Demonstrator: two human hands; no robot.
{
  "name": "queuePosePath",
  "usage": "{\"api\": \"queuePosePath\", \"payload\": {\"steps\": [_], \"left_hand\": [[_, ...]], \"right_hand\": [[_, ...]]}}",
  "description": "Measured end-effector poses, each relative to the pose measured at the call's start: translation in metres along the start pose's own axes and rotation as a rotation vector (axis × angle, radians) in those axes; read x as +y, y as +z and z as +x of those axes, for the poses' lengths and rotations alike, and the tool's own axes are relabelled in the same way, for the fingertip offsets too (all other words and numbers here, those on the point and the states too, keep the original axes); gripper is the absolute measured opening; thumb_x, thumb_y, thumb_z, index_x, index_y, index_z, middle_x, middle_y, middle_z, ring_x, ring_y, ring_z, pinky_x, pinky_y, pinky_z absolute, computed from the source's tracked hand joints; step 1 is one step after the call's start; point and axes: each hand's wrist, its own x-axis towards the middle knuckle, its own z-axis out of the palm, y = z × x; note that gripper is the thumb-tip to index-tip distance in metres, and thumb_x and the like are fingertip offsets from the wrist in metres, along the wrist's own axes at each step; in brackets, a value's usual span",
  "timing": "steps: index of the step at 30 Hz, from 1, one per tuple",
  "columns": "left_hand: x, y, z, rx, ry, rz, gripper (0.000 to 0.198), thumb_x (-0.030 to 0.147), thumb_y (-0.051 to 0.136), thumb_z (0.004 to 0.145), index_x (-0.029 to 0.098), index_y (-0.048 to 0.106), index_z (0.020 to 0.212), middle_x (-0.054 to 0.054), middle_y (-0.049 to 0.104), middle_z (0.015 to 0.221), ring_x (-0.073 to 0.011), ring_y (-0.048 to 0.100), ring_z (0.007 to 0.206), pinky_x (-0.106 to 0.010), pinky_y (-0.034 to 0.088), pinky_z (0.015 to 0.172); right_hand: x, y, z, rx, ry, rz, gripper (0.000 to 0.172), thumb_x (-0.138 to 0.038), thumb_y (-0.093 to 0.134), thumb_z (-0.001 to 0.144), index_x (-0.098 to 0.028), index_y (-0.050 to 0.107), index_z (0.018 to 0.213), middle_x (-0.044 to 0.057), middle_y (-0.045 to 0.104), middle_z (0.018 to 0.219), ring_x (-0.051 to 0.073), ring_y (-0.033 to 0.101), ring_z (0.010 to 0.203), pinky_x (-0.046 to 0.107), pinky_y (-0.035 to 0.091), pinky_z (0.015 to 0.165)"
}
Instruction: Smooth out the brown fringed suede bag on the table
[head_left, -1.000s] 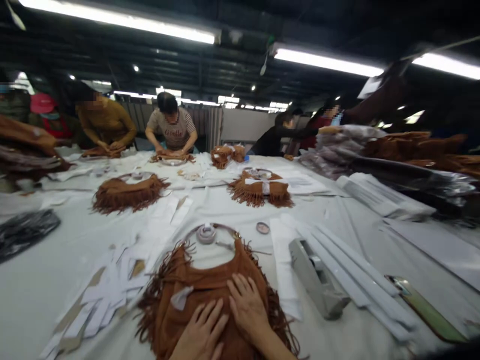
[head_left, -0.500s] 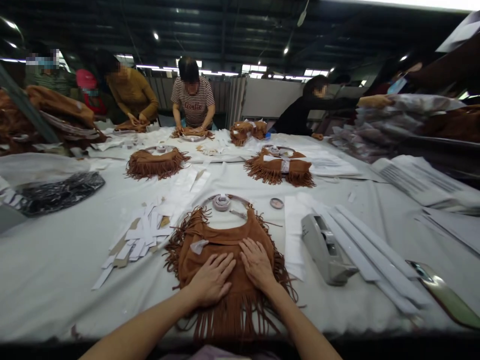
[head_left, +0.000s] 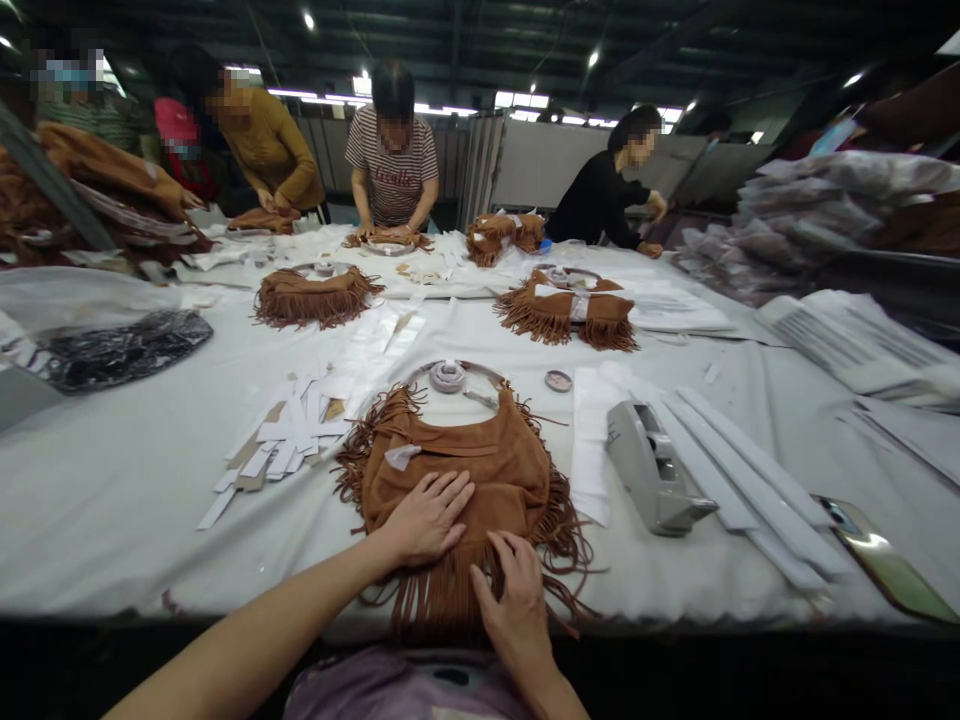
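A brown suede handbag (head_left: pixel 480 450) with fringe along its sides and bottom lies flat on the table in front of me. Its wrapped handle (head_left: pixel 448 376) curves away at the far end, and a small white wrapped piece (head_left: pixel 403 456) rests on its front near the zip line. My left hand (head_left: pixel 429 515) lies flat on the bag's lower middle, fingers stretched out. Over the bottom fringe (head_left: pixel 442 590), my right hand (head_left: pixel 511 590) has its fingers apart and slightly bent, touching the lower edge; I see nothing held in it.
Left of the bag is a heap of paper strips (head_left: pixel 289 435). To the right stand a grey tape dispenser (head_left: pixel 656 470), long white strips (head_left: pixel 739 470) and a phone (head_left: pixel 892 560). More fringed bags (head_left: pixel 319 297) lie farther back, where several co-workers (head_left: pixel 394 150) stand.
My right hand has moved down from the bag's front to its lower fringe, its fingers now bent. The left hand stays on the bag. The view has tilted downward slightly.
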Motion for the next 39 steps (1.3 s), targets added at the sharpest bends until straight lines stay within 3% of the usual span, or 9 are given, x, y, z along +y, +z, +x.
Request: {"api": "queuePosePath", "payload": {"steps": [5,11,16,22,27,33,39], "left_hand": [[-0.003,-0.011,0.003,-0.104,-0.003,-0.101,0.063,0.044,0.032,0.094,0.019,0.014,0.148,-0.009,0.018,0.156,-0.0261,0.018,0.142,-0.046,0.017,0.113],[-0.013,-0.024,0.010,-0.271,-0.020,-0.286,0.061,0.044,0.034,0.093,0.024,0.015,0.148,-0.006,0.014,0.157,-0.0230,0.012,0.144,-0.046,0.015,0.115],[-0.014,-0.024,0.010,-0.250,-0.015,-0.286,0.065,0.053,0.030,0.093,0.024,0.013,0.148,-0.008,0.015,0.157,-0.0249,0.013,0.143,-0.047,0.015,0.114],[-0.006,-0.020,0.007,-0.220,0.016,-0.183,0.082,0.070,0.027,0.086,0.020,0.009,0.149,-0.012,0.014,0.157,-0.0288,0.014,0.143,-0.050,0.012,0.114],[0.004,-0.016,0.008,-0.276,-0.009,-0.092,0.106,0.071,0.049,0.071,0.016,0.001,0.149,-0.015,0.002,0.157,-0.0360,0.006,0.143,-0.064,0.004,0.110],[-0.001,-0.016,0.017,-0.413,-0.006,-0.088,0.116,0.056,0.064,0.062,0.016,-0.002,0.148,-0.015,-0.005,0.157,-0.0351,-0.001,0.143,-0.062,0.009,0.111],[-0.009,-0.016,0.028,-0.539,0.018,-0.072,0.136,0.047,0.078,0.045,0.014,-0.006,0.148,-0.017,-0.009,0.156,-0.0358,-0.003,0.143,-0.059,0.011,0.113]], "right_hand": [[-0.013,0.010,0.006,-0.015,0.067,-0.118,0.054,-0.035,0.064,0.074,-0.020,0.050,0.124,0.011,0.051,0.116,0.029,0.044,0.110,0.051,0.041,0.096],[-0.010,0.011,0.003,-0.040,0.061,-0.161,0.054,-0.026,0.060,0.073,-0.020,0.048,0.125,0.011,0.049,0.119,0.030,0.041,0.112,0.049,0.039,0.098],[-0.018,0.019,0.009,-0.022,0.112,-0.253,0.052,-0.031,0.061,0.074,-0.020,0.050,0.123,0.012,0.049,0.117,0.032,0.041,0.111,0.050,0.039,0.095],[-0.025,0.020,0.015,-0.051,0.132,-0.321,0.048,-0.020,0.058,0.075,-0.020,0.052,0.123,0.011,0.051,0.115,0.030,0.044,0.108,0.044,0.041,0.091],[-0.001,0.004,0.009,-0.073,0.017,-0.469,0.048,-0.004,0.048,0.078,-0.020,0.053,0.123,0.011,0.053,0.116,0.024,0.051,0.101,0.034,0.043,0.087],[0.041,-0.032,0.002,-0.174,-0.047,-0.707,0.049,-0.001,0.042,0.082,-0.023,0.054,0.124,0.006,0.060,0.092,0.019,0.056,0.084,0.027,0.042,0.070],[0.064,-0.057,-0.009,-0.186,-0.047,-0.722,0.045,0.000,0.039,0.082,-0.024,0.058,0.115,0.006,0.061,0.093,0.018,0.057,0.083,0.026,0.041,0.067]]}}
